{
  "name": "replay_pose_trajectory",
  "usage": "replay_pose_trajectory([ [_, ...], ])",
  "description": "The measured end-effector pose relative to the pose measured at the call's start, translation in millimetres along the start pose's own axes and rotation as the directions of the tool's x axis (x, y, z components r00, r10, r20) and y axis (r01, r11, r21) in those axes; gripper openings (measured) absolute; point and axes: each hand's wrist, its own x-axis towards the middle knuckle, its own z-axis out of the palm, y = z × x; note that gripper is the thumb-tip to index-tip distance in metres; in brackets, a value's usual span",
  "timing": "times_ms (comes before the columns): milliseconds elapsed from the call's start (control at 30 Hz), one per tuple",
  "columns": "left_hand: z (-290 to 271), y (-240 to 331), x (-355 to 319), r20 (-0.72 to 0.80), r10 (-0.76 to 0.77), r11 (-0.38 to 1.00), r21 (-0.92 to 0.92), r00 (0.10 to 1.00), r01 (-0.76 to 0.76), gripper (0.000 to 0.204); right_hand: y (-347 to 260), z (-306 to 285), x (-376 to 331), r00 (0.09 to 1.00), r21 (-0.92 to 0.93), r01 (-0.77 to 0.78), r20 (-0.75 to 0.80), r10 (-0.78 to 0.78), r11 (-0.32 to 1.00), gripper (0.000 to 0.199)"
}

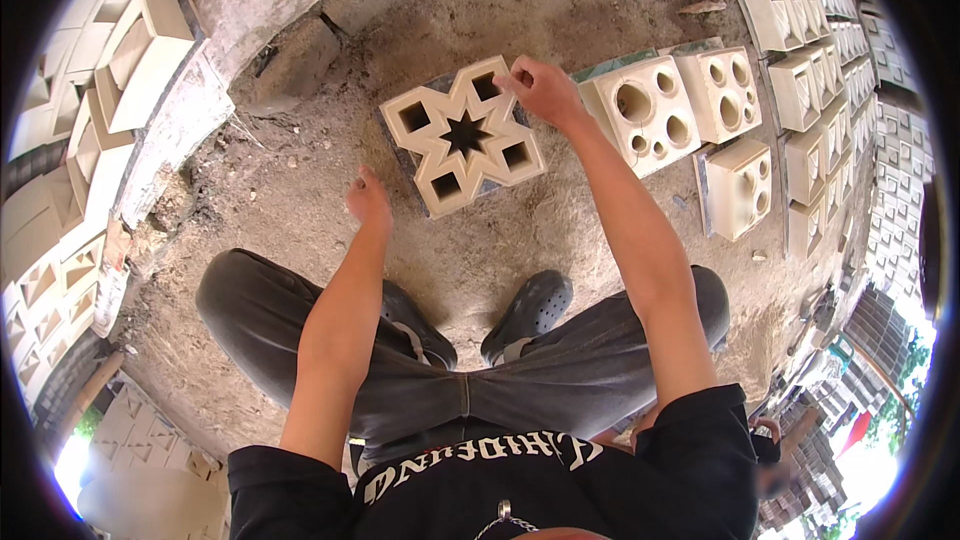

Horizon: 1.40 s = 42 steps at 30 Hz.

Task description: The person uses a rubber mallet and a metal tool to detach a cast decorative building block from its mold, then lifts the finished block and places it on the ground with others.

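In front of me on the dirt floor lies a cream ventilation block (pixel 487 143) with a star-shaped hole in its middle and a square hole in each arm. It rests on a dark flat board (pixel 432 202) whose edges show around it. My right hand (pixel 543 92) is at the block's far right corner, its fingers bent and pinched beside the square hole there. What the fingertips hold, if anything, is hidden. Left of the block's near side, my left hand (pixel 369 200) hovers apart from it, its fingers curled together and nothing visible in them.
Right of the star block stand cream blocks with round holes (pixel 655 110), (pixel 718 90) and a smaller one (pixel 738 190). Rows of blocks (pixel 800 90) line the far right. More blocks (pixel 145 55) sit on a ledge at left. Stones (pixel 290 65) lie behind; my shoes (pixel 530 315) are close.
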Motion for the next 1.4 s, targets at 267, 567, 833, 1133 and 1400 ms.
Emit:
replay_pose_trajectory([
  [267,-4.0,-9.1,-4.6,-0.236,0.336,0.939,0.156,0.912,-0.305,0.044,18.2,11.4,-10.6,0.891,0.357,-0.145,-0.359,0.279,0.923,0.030],
  [567,-131.9,100.8,-186.3,0.356,-0.222,0.975,0.076,0.908,0.209,0.046,-93.9,32.8,-223.0,0.650,0.945,-0.301,0.105,0.753,0.127,0.019],
  [833,-248.4,235.7,-375.9,0.773,-0.417,0.823,0.097,0.479,0.559,0.063,-344.8,-109.9,-347.0,0.716,0.897,-0.401,0.181,0.674,0.185,0.047],
  [1133,-393.9,409.8,-502.3,0.948,-0.317,0.894,0.300,-0.001,0.334,0.089,-380.3,-242.0,-501.1,0.383,0.769,-0.571,-0.059,0.922,0.287,0.047],
  [1400,-441.9,387.3,-360.9,0.761,-0.341,0.889,0.452,0.551,-0.075,0.069,-389.5,-146.3,-774.6,-0.145,0.873,-0.445,0.151,0.978,-0.201,0.034],
])
